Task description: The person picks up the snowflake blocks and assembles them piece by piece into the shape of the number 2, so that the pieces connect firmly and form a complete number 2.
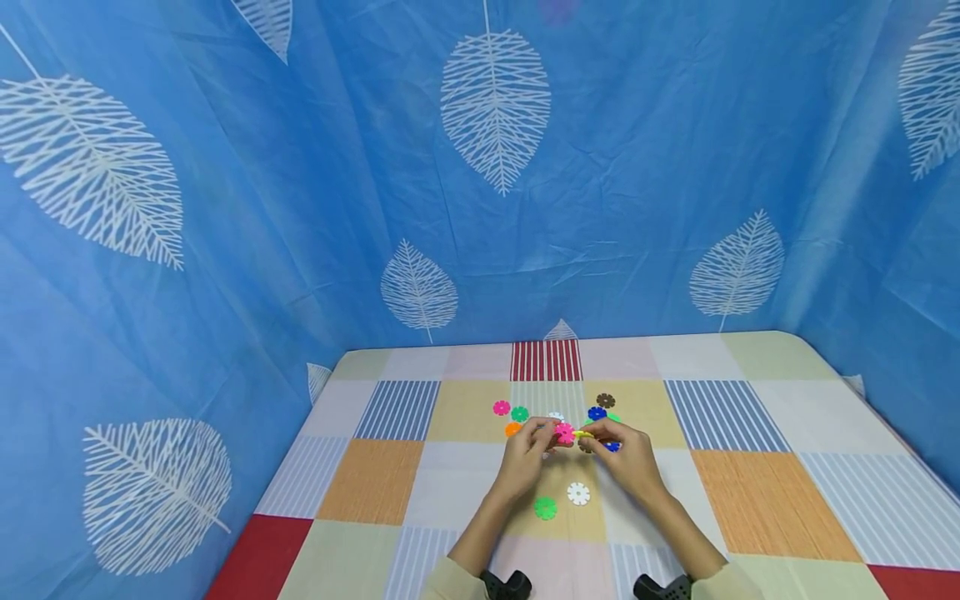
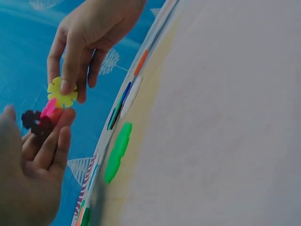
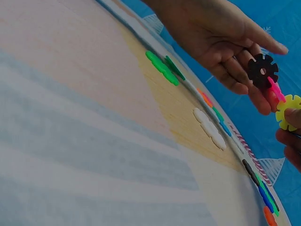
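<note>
Fingertips and thumb of the right hand (image 1: pixel 630 458) pinch a yellow notched disc (image 2: pixel 62 92), and the left hand (image 1: pixel 521 462) grasps a pink notched disc (image 2: pixel 48 108) together with a dark brown notched disc (image 3: pixel 262 70). The pink piece sits between the other two, meeting the brown one on one side and the yellow one on the other; how deeply the notches are seated cannot be told. On the left hand the fingers curve behind the brown and pink pieces. All three are held up over the table (image 1: pixel 450 475), about midway between its left and right edges.

Loose notched discs lie flat on the patchwork cover below. Nearest the person are a light green disc (image 1: pixel 545 508) and, just to its right and slightly farther off, a white disc (image 1: pixel 578 493). Beyond the left hand, toward the far edge, a second pink disc (image 1: pixel 501 407), a dark green disc (image 1: pixel 520 413) and an orange disc (image 1: pixel 513 429) form a small group. Beyond the right hand, a brown disc (image 1: pixel 606 400) lies closest to the far edge, with a blue disc (image 1: pixel 597 412) just nearer and another blue disc (image 1: pixel 612 447) beside the right fingers, partly covered. A pale disc (image 1: pixel 556 415) shows between the two groups.

Behind the far edge hangs a blue curtain (image 1: pixel 637 167) printed with white leaves. Light-coloured sleeves (image 1: pixel 453 581) end at both wrists.
</note>
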The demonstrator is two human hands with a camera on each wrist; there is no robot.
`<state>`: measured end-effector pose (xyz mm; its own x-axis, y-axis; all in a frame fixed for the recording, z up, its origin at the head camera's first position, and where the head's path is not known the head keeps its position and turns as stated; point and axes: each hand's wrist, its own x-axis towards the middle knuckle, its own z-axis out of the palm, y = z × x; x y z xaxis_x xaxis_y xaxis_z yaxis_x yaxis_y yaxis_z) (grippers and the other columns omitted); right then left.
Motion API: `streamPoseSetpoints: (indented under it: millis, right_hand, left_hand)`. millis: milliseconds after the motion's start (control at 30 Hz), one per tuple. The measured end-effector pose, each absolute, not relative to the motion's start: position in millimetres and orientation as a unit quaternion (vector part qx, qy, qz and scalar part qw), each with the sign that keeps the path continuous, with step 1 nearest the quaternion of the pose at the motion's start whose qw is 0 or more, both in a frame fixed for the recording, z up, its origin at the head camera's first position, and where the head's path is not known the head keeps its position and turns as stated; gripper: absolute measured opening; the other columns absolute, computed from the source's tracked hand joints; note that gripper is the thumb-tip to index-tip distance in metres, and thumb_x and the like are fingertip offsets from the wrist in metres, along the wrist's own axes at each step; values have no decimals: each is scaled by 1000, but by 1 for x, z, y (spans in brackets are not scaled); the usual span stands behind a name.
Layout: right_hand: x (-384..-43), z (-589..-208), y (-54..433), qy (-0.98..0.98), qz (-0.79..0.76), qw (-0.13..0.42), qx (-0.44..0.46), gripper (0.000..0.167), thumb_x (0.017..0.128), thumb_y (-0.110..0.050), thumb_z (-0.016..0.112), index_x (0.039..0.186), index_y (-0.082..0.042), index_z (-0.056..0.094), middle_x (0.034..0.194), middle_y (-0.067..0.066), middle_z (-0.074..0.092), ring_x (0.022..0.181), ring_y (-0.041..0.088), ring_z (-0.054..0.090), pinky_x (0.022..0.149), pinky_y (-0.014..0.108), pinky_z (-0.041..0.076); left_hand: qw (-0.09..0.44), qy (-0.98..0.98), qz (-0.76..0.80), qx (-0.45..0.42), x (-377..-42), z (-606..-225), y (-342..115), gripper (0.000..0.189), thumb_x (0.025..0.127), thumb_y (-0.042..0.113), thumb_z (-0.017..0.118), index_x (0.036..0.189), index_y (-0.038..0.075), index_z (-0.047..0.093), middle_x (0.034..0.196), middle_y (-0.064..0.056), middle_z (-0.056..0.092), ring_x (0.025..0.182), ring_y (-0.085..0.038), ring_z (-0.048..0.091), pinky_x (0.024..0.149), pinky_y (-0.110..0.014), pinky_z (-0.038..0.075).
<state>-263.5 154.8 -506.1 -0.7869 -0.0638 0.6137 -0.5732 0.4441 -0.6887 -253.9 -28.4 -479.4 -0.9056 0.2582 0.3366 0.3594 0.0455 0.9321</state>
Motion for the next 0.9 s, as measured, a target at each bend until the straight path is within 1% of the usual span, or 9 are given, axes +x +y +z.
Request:
streamPoseSetpoints:
  millis: [33,100,200,333,433,533,700,833,900]
  right_hand:
    - [-264,-506,155,-809,486,263,199,21,70,-2,78,84,-14,69,80,-6,69,67,6,63,62,24,53]
    - [-263,-506,156,-810,480,267,207,22,69,-1,78,84,-15,69,79,-6,69,67,5,63,61,25,53]
    - [-264,-507,157,-809,464,282,225,24,67,1,79,82,-15,69,78,-7,68,65,5,61,58,27,53]
    - [-265,-509,159,-801,445,313,252,27,63,6,79,79,-14,70,76,-8,67,65,6,61,58,23,52]
    - [-266,-510,159,-788,438,335,273,30,60,10,79,78,-12,70,75,-7,67,66,8,62,60,16,50]
    - [-267,-510,157,-777,434,351,290,30,59,11,79,78,-11,70,75,-4,68,66,11,63,63,13,49]
    - [-267,-512,154,-769,434,363,298,29,60,10,78,79,-11,70,75,-2,68,67,14,65,64,13,49]
    - [-269,-509,151,-774,429,353,304,29,63,9,78,81,-12,69,79,-3,68,69,13,64,63,16,50]
    - [-272,-505,149,-784,425,336,303,29,67,6,77,89,-11,69,86,-2,68,71,13,64,63,20,51]
  left_hand:
    - [38,-717,-667,-199,-256,-483,-27,24,97,10,47,110,-8,56,93,-21,66,84,-37,64,72,-47,52]
    - [30,-704,-691,-162,-261,-491,-24,21,95,10,51,107,-4,60,92,-17,67,82,-31,66,71,-45,53]
    - [19,-675,-731,-103,-267,-500,-19,17,88,6,61,102,-3,64,89,-13,67,74,-21,65,68,-39,54]
    - [12,-647,-760,-57,-269,-501,-14,17,82,2,67,97,-6,66,85,-9,67,68,-10,62,64,-26,53]
    - [3,-636,-770,-41,-268,-501,-13,17,81,1,68,96,-7,67,86,-9,67,67,-9,62,64,-23,53]
    - [-7,-624,-781,-35,-267,-500,-14,17,81,-1,67,96,-9,66,88,-10,67,68,-10,62,66,-24,54]
    - [-22,-615,-787,-37,-267,-499,-17,18,81,-2,67,97,-9,65,90,-10,67,69,-10,62,67,-24,54]
    - [-45,-608,-791,-39,-270,-497,-23,22,82,-2,66,100,-11,62,81,-7,66,66,-10,60,63,-21,52]
    - [-55,-598,-799,-33,-273,-496,-28,26,82,-2,65,106,-11,59,77,-4,64,64,-10,59,59,-19,50]
